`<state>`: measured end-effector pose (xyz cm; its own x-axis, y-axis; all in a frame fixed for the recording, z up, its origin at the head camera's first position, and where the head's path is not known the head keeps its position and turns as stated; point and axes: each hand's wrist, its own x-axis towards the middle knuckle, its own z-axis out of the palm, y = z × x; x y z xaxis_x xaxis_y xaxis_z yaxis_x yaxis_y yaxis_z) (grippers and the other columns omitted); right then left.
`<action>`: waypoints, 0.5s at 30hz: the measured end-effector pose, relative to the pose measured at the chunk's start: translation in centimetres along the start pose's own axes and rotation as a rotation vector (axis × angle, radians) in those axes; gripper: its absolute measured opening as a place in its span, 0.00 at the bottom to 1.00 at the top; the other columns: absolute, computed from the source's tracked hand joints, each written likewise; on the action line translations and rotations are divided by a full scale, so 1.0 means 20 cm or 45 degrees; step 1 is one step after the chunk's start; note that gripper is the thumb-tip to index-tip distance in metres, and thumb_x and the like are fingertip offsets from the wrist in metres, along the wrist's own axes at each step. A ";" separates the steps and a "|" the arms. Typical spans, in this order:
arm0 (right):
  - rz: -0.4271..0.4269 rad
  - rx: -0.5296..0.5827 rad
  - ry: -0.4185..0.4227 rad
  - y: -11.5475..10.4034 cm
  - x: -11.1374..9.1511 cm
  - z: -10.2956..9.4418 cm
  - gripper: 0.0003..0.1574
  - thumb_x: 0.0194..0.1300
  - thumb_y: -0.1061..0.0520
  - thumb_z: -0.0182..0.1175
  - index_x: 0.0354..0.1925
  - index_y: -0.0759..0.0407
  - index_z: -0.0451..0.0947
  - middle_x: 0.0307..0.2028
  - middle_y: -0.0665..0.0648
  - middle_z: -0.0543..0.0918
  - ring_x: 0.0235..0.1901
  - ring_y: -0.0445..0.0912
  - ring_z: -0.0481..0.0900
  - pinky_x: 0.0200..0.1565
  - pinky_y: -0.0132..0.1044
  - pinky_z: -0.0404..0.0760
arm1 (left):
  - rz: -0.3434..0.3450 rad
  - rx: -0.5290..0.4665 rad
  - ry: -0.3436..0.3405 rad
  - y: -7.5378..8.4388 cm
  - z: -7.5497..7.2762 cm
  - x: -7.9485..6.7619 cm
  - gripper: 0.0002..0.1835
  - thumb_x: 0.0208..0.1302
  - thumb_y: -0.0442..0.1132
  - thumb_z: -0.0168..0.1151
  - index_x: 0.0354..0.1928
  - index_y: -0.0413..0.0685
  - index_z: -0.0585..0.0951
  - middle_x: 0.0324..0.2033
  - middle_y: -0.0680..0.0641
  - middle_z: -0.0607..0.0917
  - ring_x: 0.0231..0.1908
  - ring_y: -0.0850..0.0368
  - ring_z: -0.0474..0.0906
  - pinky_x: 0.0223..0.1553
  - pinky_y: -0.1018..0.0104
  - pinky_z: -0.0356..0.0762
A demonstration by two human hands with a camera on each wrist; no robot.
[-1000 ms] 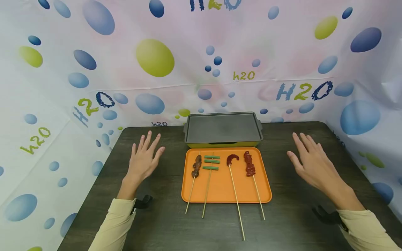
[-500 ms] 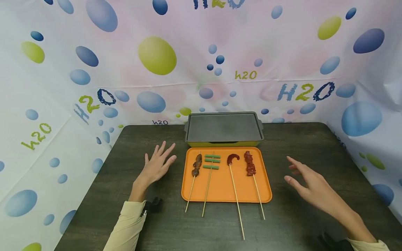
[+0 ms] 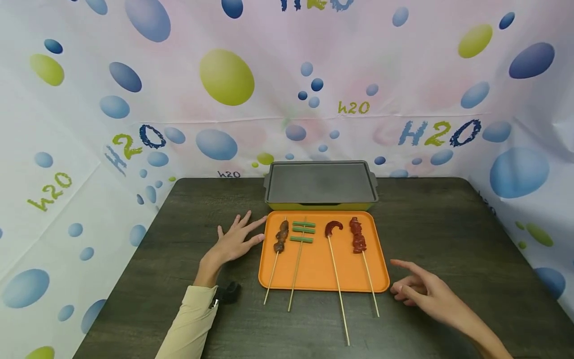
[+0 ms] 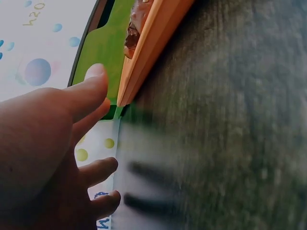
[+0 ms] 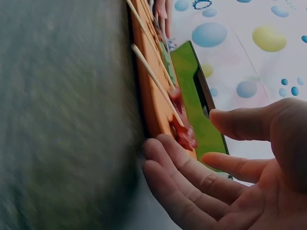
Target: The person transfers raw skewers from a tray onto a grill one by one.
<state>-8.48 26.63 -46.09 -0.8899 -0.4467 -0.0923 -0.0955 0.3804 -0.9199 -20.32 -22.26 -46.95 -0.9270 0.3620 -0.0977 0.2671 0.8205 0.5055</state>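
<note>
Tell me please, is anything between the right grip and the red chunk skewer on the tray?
Only the raised right rim of the orange tray lies between the right grip and the upper part of the red chunk skewer. Nothing visible blocks its stick end, projecting past the near rim.

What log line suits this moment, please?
left hand: empty, left of tray | right hand: empty, right of tray | four skewers: on tray
</note>
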 end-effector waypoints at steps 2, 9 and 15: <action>0.002 0.130 -0.069 0.02 0.00 0.02 0.38 0.79 0.63 0.54 0.74 0.82 0.49 0.45 0.70 0.86 0.39 0.48 0.89 0.38 0.44 0.88 | 0.005 -0.013 -0.033 0.00 0.01 0.02 0.35 0.77 0.60 0.54 0.81 0.65 0.60 0.81 0.38 0.46 0.78 0.28 0.35 0.59 0.14 0.22; 0.040 0.468 -0.176 0.04 0.02 0.09 0.34 0.81 0.64 0.50 0.73 0.81 0.51 0.48 0.75 0.85 0.44 0.54 0.89 0.44 0.49 0.87 | -0.004 0.030 -0.125 0.01 -0.02 0.04 0.38 0.74 0.61 0.57 0.81 0.64 0.60 0.81 0.37 0.44 0.78 0.29 0.31 0.59 0.13 0.23; 0.265 0.600 -0.109 0.01 0.06 0.19 0.42 0.78 0.59 0.57 0.75 0.80 0.49 0.45 0.72 0.87 0.43 0.58 0.89 0.44 0.47 0.87 | -0.010 0.030 -0.117 -0.01 -0.02 0.01 0.38 0.75 0.61 0.57 0.81 0.64 0.59 0.81 0.37 0.43 0.78 0.29 0.31 0.59 0.13 0.23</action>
<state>-7.86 23.13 -47.92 -0.8271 -0.4729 -0.3039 0.3078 0.0713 -0.9488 -20.68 -22.47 -46.66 -0.9012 0.3939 -0.1806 0.2672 0.8333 0.4840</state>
